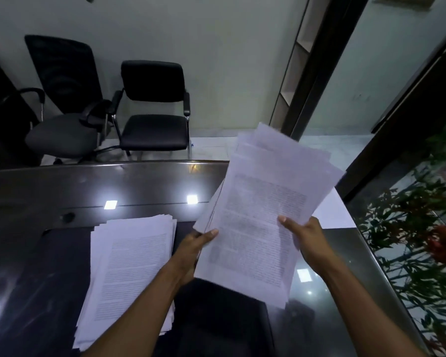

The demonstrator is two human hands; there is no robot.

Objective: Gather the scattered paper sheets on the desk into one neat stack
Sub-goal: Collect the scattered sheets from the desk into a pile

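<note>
Both hands hold a loose bundle of printed paper sheets (263,199) lifted above the right half of the dark glossy desk (62,191); its far edges fan out unevenly. My left hand (195,249) grips the bundle's lower left edge, thumb on top. My right hand (305,238) grips its right edge, thumb on the printed face. A second stack of printed sheets (129,271) lies flat on the desk to the left, partly under my left forearm. One more white sheet (335,215) lies on the desk behind the bundle, mostly hidden.
A black desk mat (57,253) lies under the flat stack. Two black chairs (152,109) stand beyond the desk's far edge against the wall. A glass panel with plants (422,240) behind it borders the desk's right side.
</note>
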